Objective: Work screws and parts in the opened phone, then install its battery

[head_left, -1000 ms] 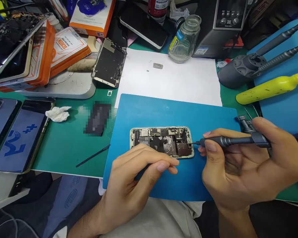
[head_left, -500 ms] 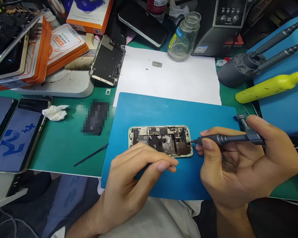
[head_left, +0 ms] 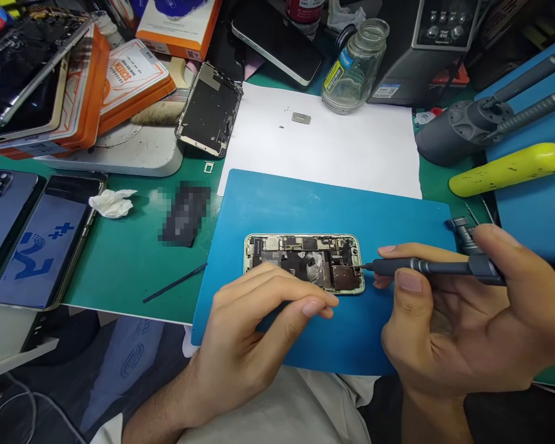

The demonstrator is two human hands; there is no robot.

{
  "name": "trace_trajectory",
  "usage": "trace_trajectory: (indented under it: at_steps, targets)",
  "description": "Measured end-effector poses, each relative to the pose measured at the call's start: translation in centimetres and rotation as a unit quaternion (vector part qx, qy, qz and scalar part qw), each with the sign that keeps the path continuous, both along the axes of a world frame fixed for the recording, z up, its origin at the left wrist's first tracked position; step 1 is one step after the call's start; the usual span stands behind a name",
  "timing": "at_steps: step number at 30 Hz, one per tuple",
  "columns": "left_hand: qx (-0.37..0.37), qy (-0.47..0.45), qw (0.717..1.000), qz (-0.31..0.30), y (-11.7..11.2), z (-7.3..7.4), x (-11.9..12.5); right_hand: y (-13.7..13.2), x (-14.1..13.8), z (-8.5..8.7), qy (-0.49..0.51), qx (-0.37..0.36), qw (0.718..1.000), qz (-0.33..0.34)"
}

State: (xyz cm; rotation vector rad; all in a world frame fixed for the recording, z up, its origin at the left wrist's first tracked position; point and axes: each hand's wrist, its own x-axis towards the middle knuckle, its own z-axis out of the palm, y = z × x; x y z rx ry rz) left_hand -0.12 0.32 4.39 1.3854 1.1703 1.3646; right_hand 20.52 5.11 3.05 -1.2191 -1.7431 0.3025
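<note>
An opened phone [head_left: 346,277] lies face up on a blue mat [head_left: 305,203], its circuit board and inner parts bare. My right hand [head_left: 462,314] grips a dark, slim screwdriver [head_left: 437,266], held nearly level. Its thin tip reaches the phone's right end, beside a dark square part; whether it touches a screw is too small to tell. Across the phone's near left side lies my left hand [head_left: 263,327], fingers bent and drawn together with the thumb against them. It covers part of the phone, and anything between its fingertips is hidden.
Behind the mat, white paper [head_left: 361,154] carries a small metal plate [head_left: 301,118] and tiny bits. A detached screen [head_left: 210,111], a card tray [head_left: 208,167] and a black stick [head_left: 174,282] lie left. A glass jar [head_left: 357,68] and yellow tube [head_left: 513,168] stand nearby.
The whole view has shifted slightly, so things appear farther right. My right thumb has slid back along the screwdriver, whose tip stays at the phone's right end. My left hand keeps its pose.
</note>
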Motion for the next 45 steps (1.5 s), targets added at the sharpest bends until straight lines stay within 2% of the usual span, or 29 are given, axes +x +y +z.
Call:
trace_trajectory:
  at_steps: [5,9,11,19,35,45]
  targets:
    - [0.002,0.001,1.000,-0.002,0.0,-0.1,0.1,0.5,0.1,-0.1,-0.015,0.008,1.000,0.012]
    - [0.005,-0.001,1.000,0.000,0.0,-0.1,0.1,1.4,0.4,-0.4,-0.052,0.105,0.992,0.038]
    - [0.002,-0.004,1.000,-0.004,-0.1,-0.1,0.1,1.8,0.5,-0.4,-0.060,0.126,0.989,0.043]
    - [0.002,-0.007,1.000,-0.006,0.0,-0.1,0.2,1.8,0.1,0.3,-0.075,0.104,0.991,0.034]
    - [0.001,-0.008,1.000,-0.008,-0.1,-0.2,0.1,2.0,0.5,0.3,-0.116,0.127,0.984,0.052]
    - [-0.004,-0.002,1.000,-0.007,-0.2,-0.2,0.2,1.8,0.4,0.0,-0.094,0.113,0.987,0.058]
